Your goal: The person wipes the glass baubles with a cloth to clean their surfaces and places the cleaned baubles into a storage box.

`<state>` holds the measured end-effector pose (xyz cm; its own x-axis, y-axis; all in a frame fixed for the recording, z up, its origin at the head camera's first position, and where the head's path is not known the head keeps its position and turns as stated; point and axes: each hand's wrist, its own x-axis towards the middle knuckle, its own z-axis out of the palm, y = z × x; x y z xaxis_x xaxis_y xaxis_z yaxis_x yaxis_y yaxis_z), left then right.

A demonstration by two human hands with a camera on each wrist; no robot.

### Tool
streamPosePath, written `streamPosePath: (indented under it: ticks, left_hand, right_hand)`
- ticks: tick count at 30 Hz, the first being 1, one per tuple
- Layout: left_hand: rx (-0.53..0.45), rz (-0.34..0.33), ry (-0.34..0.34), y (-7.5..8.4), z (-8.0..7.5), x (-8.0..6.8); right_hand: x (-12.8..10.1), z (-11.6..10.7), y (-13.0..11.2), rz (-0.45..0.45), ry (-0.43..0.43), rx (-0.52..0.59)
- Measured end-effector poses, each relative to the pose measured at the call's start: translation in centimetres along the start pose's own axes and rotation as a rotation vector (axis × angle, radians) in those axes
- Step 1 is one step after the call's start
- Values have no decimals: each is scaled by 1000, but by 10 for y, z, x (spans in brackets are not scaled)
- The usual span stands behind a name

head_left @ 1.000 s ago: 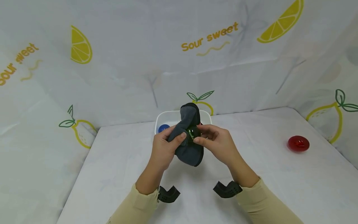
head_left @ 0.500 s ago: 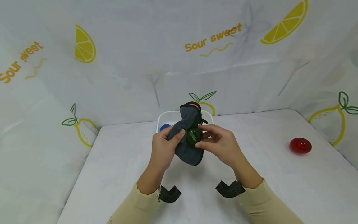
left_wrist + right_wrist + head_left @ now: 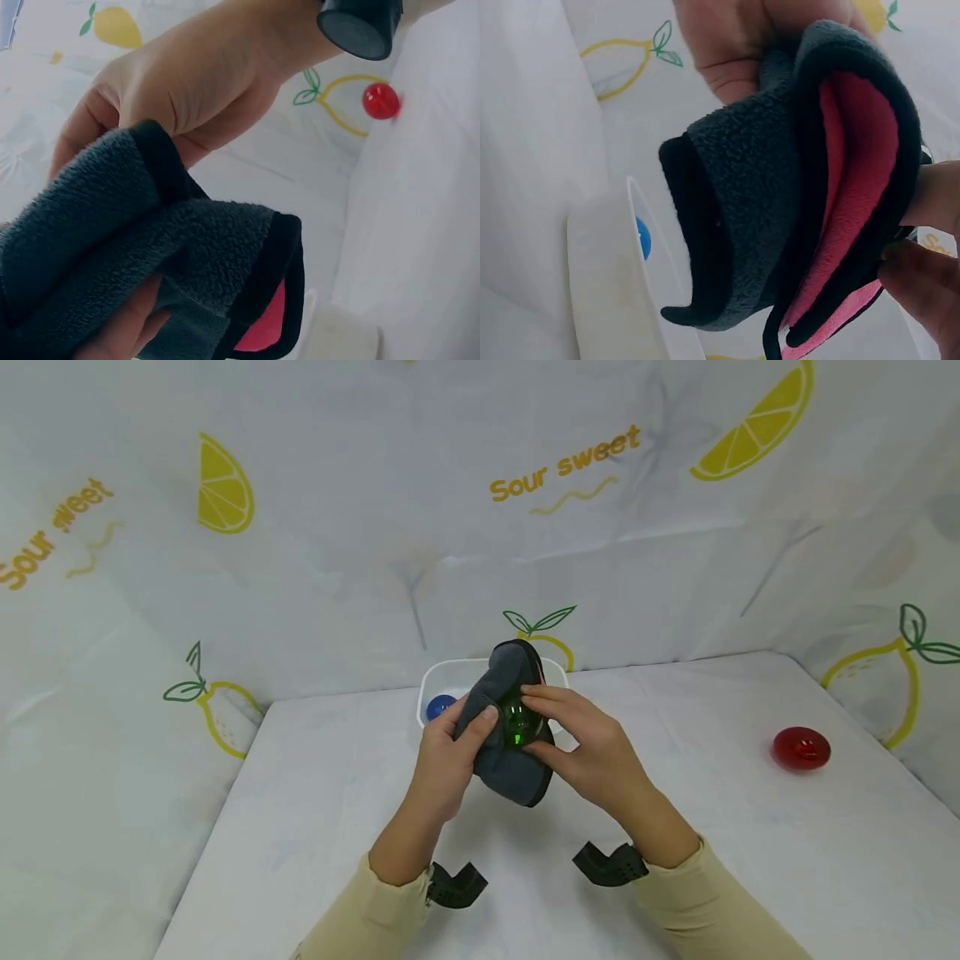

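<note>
In the head view my left hand (image 3: 442, 764) grips a dark grey fleece cloth (image 3: 517, 777), bunched and folded, with black edging. A shiny green transparent ball (image 3: 517, 724) nestles against the fold. My right hand (image 3: 588, 743) holds that ball between thumb and fingertips on its right side. The right wrist view shows the cloth's pink reverse (image 3: 862, 150) inside a gaping fold, along with a small black loop. From the left wrist, the fleece (image 3: 112, 232) covers the ball. Both hands are raised over the table's middle.
Behind the hands stands a white plastic container (image 3: 453, 671) with a blue ball (image 3: 440, 706) in it. A red ball (image 3: 801, 748) lies on the white table (image 3: 322, 802) at the right. A lemon-print sheet (image 3: 337, 568) hangs along the back.
The right fingers have shifted round the green ball, with the fingertips now higher on it. The cloth has turned slightly and its pink side shows less. The left hand keeps its grip.
</note>
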<state>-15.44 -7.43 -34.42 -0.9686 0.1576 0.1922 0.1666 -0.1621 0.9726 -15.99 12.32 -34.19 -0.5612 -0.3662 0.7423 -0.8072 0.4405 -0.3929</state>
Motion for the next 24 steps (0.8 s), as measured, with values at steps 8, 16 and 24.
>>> streamPosePath:
  ticks: [8, 16, 24]
  left_hand:
    - [13, -1, -83, -1, -1, 1]
    - [39, 2, -55, 2, -2, -1]
    - [74, 14, -26, 6, -4, -1]
  right_hand:
    - [-4, 7, 5, 43, 58, -33]
    - [-4, 13, 2, 333, 52, 182]
    - [-1, 11, -2, 498, -41, 304]
